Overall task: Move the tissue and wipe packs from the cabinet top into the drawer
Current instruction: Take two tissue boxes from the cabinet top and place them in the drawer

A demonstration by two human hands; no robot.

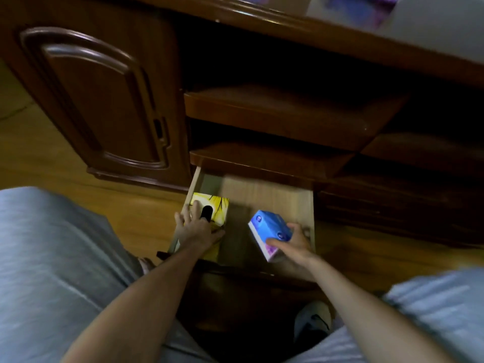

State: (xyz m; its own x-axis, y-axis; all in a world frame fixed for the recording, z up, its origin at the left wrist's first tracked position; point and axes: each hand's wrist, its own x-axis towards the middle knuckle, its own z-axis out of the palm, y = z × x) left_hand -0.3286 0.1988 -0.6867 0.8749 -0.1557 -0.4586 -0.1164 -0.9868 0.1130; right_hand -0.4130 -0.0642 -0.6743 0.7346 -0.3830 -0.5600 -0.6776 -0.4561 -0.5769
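Note:
The bottom drawer (264, 192) of the dark wooden cabinet is pulled out, its pale wood inside showing. A yellow tissue box (217, 205) with a black oval opening lies at the drawer's left side, and my left hand (195, 226) rests on top of it, fingers spread and thumb hooked round its near edge. My right hand (294, 244) grips a blue and purple tissue pack (269, 229), tilted, over the drawer's right half. More blue and purple packs (361, 6) sit blurred on the cabinet top at the upper right.
A closed cabinet door (99, 100) stands to the left of the drawer. Two open shelves (275, 113) lie above the drawer. My grey-clad knees frame the view at both lower sides, over a wooden floor (39, 158).

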